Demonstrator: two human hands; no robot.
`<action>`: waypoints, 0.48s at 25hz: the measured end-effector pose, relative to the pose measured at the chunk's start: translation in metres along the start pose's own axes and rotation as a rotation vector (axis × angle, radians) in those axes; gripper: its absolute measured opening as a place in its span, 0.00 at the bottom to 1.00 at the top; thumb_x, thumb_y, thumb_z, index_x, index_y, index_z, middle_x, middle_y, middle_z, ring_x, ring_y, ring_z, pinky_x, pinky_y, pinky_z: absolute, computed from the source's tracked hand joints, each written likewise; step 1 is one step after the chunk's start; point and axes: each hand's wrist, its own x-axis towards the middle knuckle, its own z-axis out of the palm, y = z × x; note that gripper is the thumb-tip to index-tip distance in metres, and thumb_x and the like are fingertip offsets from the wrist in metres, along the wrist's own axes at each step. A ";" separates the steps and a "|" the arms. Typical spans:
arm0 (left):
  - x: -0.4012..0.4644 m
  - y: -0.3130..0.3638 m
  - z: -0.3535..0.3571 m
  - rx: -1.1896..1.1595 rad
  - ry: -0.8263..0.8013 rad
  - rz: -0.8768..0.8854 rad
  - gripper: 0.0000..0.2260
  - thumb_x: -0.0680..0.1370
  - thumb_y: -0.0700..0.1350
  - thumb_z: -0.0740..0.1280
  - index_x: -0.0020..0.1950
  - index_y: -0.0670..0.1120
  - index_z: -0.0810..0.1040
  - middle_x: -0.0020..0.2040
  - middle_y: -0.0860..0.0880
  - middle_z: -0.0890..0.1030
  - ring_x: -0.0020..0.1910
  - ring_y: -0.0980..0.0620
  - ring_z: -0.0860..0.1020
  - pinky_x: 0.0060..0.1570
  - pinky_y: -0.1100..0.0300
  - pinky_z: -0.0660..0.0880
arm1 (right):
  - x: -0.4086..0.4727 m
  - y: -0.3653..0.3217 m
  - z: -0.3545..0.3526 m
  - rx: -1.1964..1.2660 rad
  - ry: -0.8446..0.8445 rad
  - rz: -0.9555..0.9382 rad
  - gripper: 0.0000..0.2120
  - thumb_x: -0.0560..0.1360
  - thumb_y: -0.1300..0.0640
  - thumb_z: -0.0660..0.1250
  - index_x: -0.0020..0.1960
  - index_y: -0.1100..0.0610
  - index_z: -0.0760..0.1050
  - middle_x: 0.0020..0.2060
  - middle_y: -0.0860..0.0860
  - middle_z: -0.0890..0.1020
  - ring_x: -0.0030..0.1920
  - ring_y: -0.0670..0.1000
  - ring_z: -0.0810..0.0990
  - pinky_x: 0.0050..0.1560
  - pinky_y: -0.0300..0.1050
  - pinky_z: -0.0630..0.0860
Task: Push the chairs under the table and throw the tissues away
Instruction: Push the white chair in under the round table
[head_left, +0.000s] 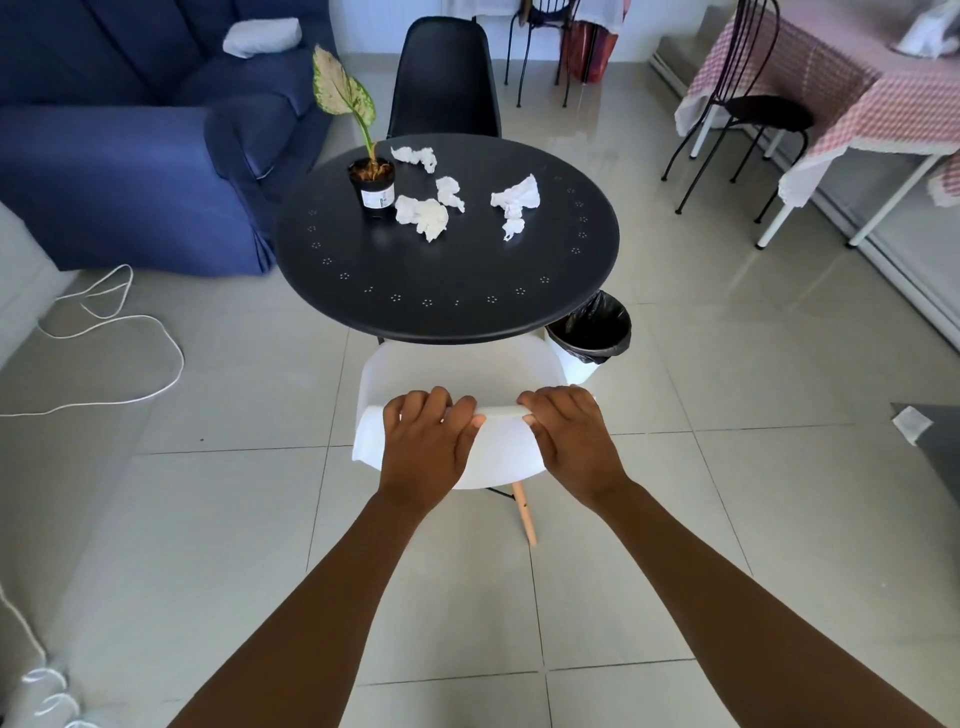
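A white chair (498, 457) stands at the near side of the round black table (447, 306), its seat partly under the tabletop. My left hand (428, 441) and my right hand (566, 436) both grip the top edge of its backrest. On the far side a black chair (444, 78) is pushed close to the table. Several crumpled white tissues lie on the tabletop, among them one (422, 215) beside the plant pot and another (517, 200) further right. A white bin with a black liner (592, 332) sits on the floor just right of the white chair.
A small potted plant (373, 182) stands on the table's left part. A blue sofa (130, 156) is to the left, a white cord (111, 332) trails on the floor. A checked-cloth table (852, 93) with a metal chair (748, 109) is at the right.
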 end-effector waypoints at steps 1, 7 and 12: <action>0.002 0.002 0.002 -0.005 0.001 -0.001 0.21 0.77 0.53 0.51 0.49 0.47 0.81 0.42 0.46 0.83 0.40 0.46 0.79 0.47 0.51 0.77 | 0.002 0.004 -0.001 -0.005 -0.014 0.002 0.19 0.76 0.54 0.51 0.57 0.58 0.77 0.49 0.55 0.82 0.51 0.57 0.78 0.57 0.50 0.74; 0.018 0.011 0.008 -0.018 0.004 0.007 0.21 0.78 0.53 0.50 0.49 0.47 0.81 0.41 0.46 0.82 0.40 0.46 0.78 0.46 0.50 0.76 | 0.013 0.022 -0.010 -0.031 -0.120 0.001 0.19 0.77 0.55 0.51 0.61 0.58 0.75 0.54 0.56 0.80 0.56 0.57 0.75 0.61 0.51 0.71; 0.026 0.005 0.013 -0.053 0.018 0.020 0.24 0.81 0.54 0.45 0.49 0.48 0.80 0.41 0.47 0.81 0.41 0.46 0.77 0.45 0.51 0.74 | 0.021 0.024 -0.011 -0.013 -0.127 0.025 0.15 0.79 0.57 0.55 0.63 0.58 0.73 0.57 0.56 0.79 0.59 0.57 0.73 0.63 0.51 0.68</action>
